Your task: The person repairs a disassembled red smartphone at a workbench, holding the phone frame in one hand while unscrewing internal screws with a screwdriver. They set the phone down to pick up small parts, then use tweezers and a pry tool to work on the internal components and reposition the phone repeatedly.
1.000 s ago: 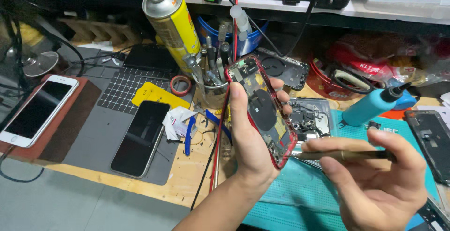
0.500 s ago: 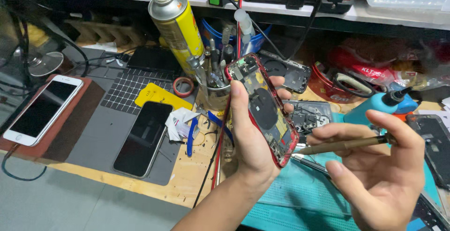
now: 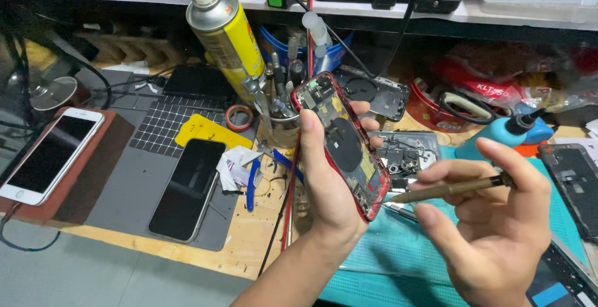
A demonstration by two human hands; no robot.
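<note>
Red-framed opened smartphone, its inner parts showing, stands tilted above the tabletop's middle, gripped by the left hand. Right hand pinches a slim brass-coloured screwdriver, its tip touching the phone's lower edge.

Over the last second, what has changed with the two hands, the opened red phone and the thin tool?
The right hand turned the thin tool so its tip now points at the lower edge of the opened red phone; earlier the tool lay flatter and lower. The fingers regripped it further along the shaft. The left hand holds the phone upright as before. The spray can and the two phones on the mat stayed where they were.
</note>
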